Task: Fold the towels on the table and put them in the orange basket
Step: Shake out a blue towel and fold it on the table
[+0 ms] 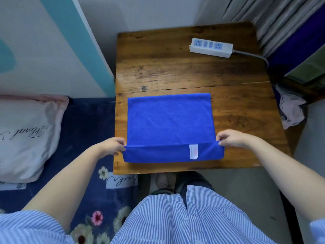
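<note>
- Blue towel (169,120) lies flat on the near half of the wooden table (175,71), square to the table edge.
- Near edge of towel is turned up and over, forming a narrow folded band along the front; white label (193,151) shows on that band, right of centre.
- Left hand (112,145) pinches the band's left corner, fingers curled on the cloth, at the table's left edge.
- Right hand (230,138) pinches the band's right corner, thumb and fingers closed on the fabric.
- Both hands level with each other, towel stretched between them; forearms bare.
- White power strip (211,47) with blue sockets sits at the far right of the table, well apart from the towel; its grey cable (253,56) runs off the right edge.
- Crumpled pale cloth (290,110) hangs beside the table's right side.
- Left of the table: bed with dark blue floral cover (88,138) and a pale pillow (26,134) with script lettering.
- Grey curtain (263,14) at far right corner.
- Person wears a blue-and-white striped shirt (167,221), seen at bottom.
</note>
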{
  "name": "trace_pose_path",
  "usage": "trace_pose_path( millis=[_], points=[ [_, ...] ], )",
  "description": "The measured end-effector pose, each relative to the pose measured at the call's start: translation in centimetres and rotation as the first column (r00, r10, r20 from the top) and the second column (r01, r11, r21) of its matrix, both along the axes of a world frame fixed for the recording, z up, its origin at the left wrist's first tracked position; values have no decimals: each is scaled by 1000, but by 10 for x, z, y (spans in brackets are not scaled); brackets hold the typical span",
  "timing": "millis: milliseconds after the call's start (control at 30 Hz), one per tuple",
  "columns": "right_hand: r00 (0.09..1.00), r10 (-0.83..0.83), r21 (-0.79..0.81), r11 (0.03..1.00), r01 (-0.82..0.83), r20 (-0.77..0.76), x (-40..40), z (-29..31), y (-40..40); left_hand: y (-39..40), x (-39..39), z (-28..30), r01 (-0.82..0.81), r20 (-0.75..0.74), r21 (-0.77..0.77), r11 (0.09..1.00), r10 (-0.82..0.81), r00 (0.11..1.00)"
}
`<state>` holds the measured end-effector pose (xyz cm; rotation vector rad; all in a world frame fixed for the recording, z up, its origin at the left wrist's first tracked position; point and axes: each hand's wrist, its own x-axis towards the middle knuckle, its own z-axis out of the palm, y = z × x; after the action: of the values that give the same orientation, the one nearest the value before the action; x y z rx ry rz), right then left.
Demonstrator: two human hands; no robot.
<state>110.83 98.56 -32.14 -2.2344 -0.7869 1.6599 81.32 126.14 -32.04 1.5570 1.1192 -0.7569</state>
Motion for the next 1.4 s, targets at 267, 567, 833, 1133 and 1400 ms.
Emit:
trace_pose_path(
  millis=[267,567,833,1133,1400],
  points=[
    [905,-409,304,882,359,119,46,4,61,40,54,-2,-497,354,105,861,435,828],
    [823,-495,366,847,384,281,75,-14,112,79,109,-28,-568,374,291,770,455,808],
    [785,-435,268,899,347,442,82,-38,133,80,136,-45,-512,296,485,709,417,859],
    [728,-395,203,918,342,561,82,-61,142,79,146,-61,-425,137,583,692,432,892],
    [567,-287,300,951,72,772,34,-54,119,31,138,-56,-62,156,792,608,-103,982]
  ],
)
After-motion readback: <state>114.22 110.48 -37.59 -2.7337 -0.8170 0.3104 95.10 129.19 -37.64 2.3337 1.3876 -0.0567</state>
